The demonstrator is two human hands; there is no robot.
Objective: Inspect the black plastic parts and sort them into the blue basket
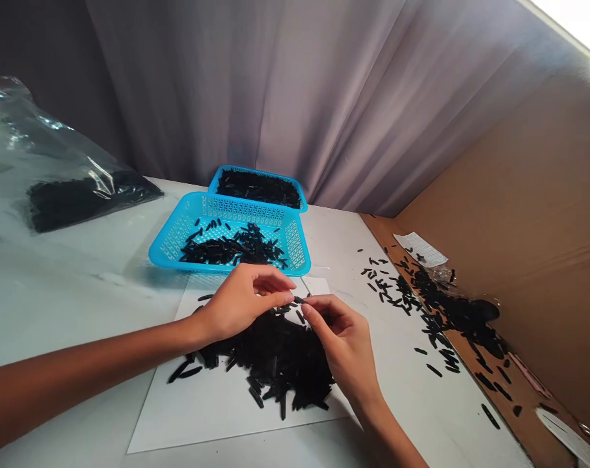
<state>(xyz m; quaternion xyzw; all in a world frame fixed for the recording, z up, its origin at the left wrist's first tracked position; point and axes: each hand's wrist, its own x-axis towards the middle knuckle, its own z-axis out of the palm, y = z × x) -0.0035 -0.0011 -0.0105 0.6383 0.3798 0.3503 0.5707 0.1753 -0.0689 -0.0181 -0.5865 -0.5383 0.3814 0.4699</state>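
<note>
My left hand (241, 299) and my right hand (344, 331) meet over a heap of small, slim black pieces (280, 357). Between the two pairs of thumb and forefinger, a single slim black piece (298, 299) is pinched at its ends. What the pieces are made of, I cannot tell. Under the heap lies a white sheet (177, 422). Just beyond my hands stands a blue perforated plastic basket (165, 250), with more black pieces loosely spread on its floor.
A second blue basket (302, 195), filled with black pieces, stands behind the first. On the left is a clear plastic bag (80, 149) with black contents. Scattered black pieces (463, 315) and a paper slip (429, 250) lie along the brown cardboard (533, 214) at right.
</note>
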